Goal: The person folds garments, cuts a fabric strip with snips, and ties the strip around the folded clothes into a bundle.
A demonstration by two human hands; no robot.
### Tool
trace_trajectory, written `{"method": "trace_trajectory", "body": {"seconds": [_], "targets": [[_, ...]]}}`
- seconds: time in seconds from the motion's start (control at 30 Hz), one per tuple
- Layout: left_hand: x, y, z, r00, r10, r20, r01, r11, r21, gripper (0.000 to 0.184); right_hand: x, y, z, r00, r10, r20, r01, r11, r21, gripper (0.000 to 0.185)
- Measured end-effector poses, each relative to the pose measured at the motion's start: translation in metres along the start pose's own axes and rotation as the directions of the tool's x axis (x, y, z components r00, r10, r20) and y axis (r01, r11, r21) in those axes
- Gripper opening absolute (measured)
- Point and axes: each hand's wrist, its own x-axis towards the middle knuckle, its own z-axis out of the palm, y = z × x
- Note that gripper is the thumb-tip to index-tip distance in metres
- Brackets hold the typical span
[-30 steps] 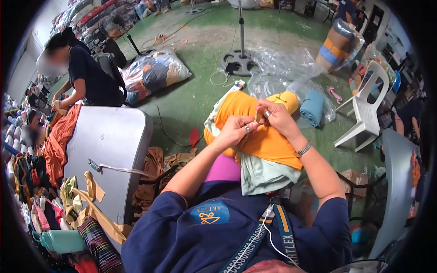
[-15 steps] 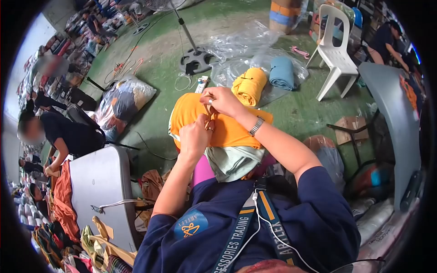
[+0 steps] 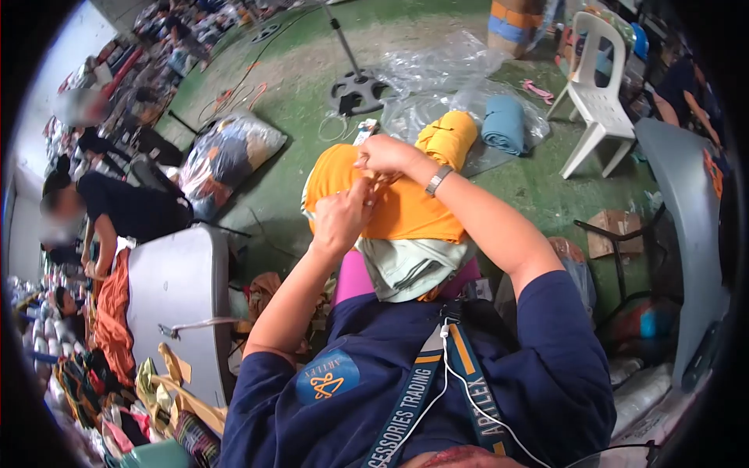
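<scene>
An orange bundle of folded cloth (image 3: 425, 217) rests on my lap, over a pale green cloth (image 3: 406, 269) that shows along its near edge. My left hand (image 3: 342, 218) lies on top of the bundle with fingers pinched. Just above and to the right, my right hand (image 3: 390, 156) is pinched too, its wrist wearing a metal watch. Between them runs a thin orange-brown cloth strip (image 3: 380, 181), gripped by both hands. Its ends are hidden by my fingers.
Beyond the bundle lie a tied yellow cloth roll (image 3: 449, 142) and a blue roll (image 3: 504, 126) on clear plastic. A white chair (image 3: 597, 101) stands right. Left are a grey table (image 3: 175, 288), a stuffed clear bag (image 3: 234, 152) and a co-worker (image 3: 133, 203) handling orange cloth.
The view has shifted, so the surroundings sit farther right. My hands stay close together over the orange bundle, both still pinching the strip, with slightly altered finger positions.
</scene>
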Motion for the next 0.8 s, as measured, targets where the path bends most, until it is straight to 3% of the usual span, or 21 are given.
{"method": "trace_trajectory", "body": {"seconds": [0.07, 0.1, 0.13, 0.17, 0.2, 0.23, 0.27, 0.3, 0.33, 0.37, 0.43, 0.47, 0.5, 0.53, 0.6, 0.63, 0.7, 0.77, 0.8], "targets": [[-0.002, -0.001, 0.003, 1.000, 0.016, -0.011, -0.016, 0.999, -0.052, 0.016, -0.004, -0.007, -0.005, 0.990, 0.139, 0.014, -0.140, 0.989, 0.046, 0.030], [-0.001, -0.002, 0.001, 1.000, -0.003, 0.030, 0.007, 0.993, -0.120, 0.014, 0.000, 0.002, 0.000, 0.999, 0.020, -0.033, -0.021, 0.999, -0.041, 0.029], [-0.001, -0.002, 0.000, 0.999, -0.032, 0.027, 0.035, 0.993, -0.111, 0.014, 0.001, 0.011, 0.005, 0.997, -0.005, -0.075, 0.010, 0.998, 0.069, 0.026], [0.000, -0.002, 0.000, 0.988, -0.111, 0.109, 0.133, 0.965, -0.224, 0.014, -0.005, 0.010, 0.005, 0.980, -0.044, -0.194, 0.083, 0.977, 0.198, 0.022], [0.004, -0.001, -0.003, 0.966, -0.174, 0.193, 0.231, 0.915, -0.330, 0.014, -0.017, -0.006, -0.011, 0.991, 0.101, -0.089, -0.072, 0.955, 0.288, 0.018], [0.010, -0.002, -0.008, 0.875, -0.286, 0.391, 0.460, 0.743, -0.485, 0.018, -0.019, 0.001, -0.010, 0.982, 0.110, -0.152, -0.042, 0.919, 0.391, 0.015], [0.012, -0.009, -0.006, 0.873, -0.299, 0.385, 0.468, 0.738, -0.486, 0.018, -0.031, -0.006, -0.020, 0.975, 0.107, -0.195, -0.008, 0.892, 0.452, 0.015], [0.012, -0.019, -0.002, 0.775, -0.229, 0.590, 0.631, 0.333, -0.700, 0.019, -0.045, -0.014, -0.029, 0.965, 0.110, -0.237, 0.027, 0.860, 0.509, 0.015], [0.011, -0.025, 0.002, 0.691, -0.052, 0.721, 0.709, -0.146, -0.690, 0.020, -0.056, -0.014, -0.029, 0.968, 0.102, -0.229, 0.029, 0.862, 0.506, 0.015], [0.010, -0.028, 0.004, 0.674, 0.041, 0.738, 0.710, -0.311, -0.632, 0.021, -0.067, -0.014, -0.028, 0.980, 0.004, -0.199, 0.087, 0.891, 0.446, 0.015], [0.011, -0.023, -0.004, 0.641, 0.038, 0.766, 0.722, -0.367, -0.586, 0.020, -0.083, -0.027, -0.019, 0.984, -0.088, -0.157, 0.144, 0.910, 0.390, 0.016], [0.014, -0.018, -0.010, 0.609, 0.045, 0.792, 0.732, -0.416, -0.539, 0.019, -0.088, -0.038, -0.015, 0.957, -0.174, -0.230, 0.209, 0.968, 0.137, 0.015], [0.017, -0.010, -0.018, 0.567, -0.059, 0.821, 0.744, -0.392, -0.542, 0.019, -0.090, -0.044, -0.014, 0.921, -0.277, -0.274, 0.250, 0.960, -0.128, 0.014], [0.017, -0.014, -0.015, 0.570, -0.060, 0.819, 0.739, -0.399, -0.544, 0.019, -0.088, -0.042, -0.014, 0.922, -0.280, -0.266, 0.253, 0.959, -0.132, 0.014], [0.014, -0.026, -0.010, 0.683, 0.105, 0.723, 0.705, -0.355, -0.614, 0.019, -0.084, -0.037, -0.013, 0.922, -0.309, -0.234, 0.291, 0.951, -0.109, 0.012], [0.012, -0.029, -0.008, 0.685, 0.094, 0.723, 0.699, -0.364, -0.616, 0.019, -0.083, -0.034, -0.020, 0.940, -0.279, -0.196, 0.280, 0.960, -0.021, 0.009], [0.012, -0.028, -0.010, 0.672, 0.008, 0.741, 0.729, -0.186, -0.659, 0.020, -0.078, -0.030, -0.035, 0.957, -0.242, -0.159, 0.257, 0.963, 0.081, 0.009], [0.015, -0.019, -0.002, 0.608, -0.206, 0.767, 0.791, 0.071, -0.608, 0.022, -0.068, -0.023, -0.042, 0.986, -0.127, -0.112, 0.145, 0.975, 0.170, 0.014], [0.014, -0.018, 0.001, 0.715, -0.234, 0.659, 0.691, 0.381, -0.614, 0.023, -0.063, -0.020, -0.035, 0.992, -0.086, -0.088, 0.099, 0.981, 0.165, 0.016]]}}
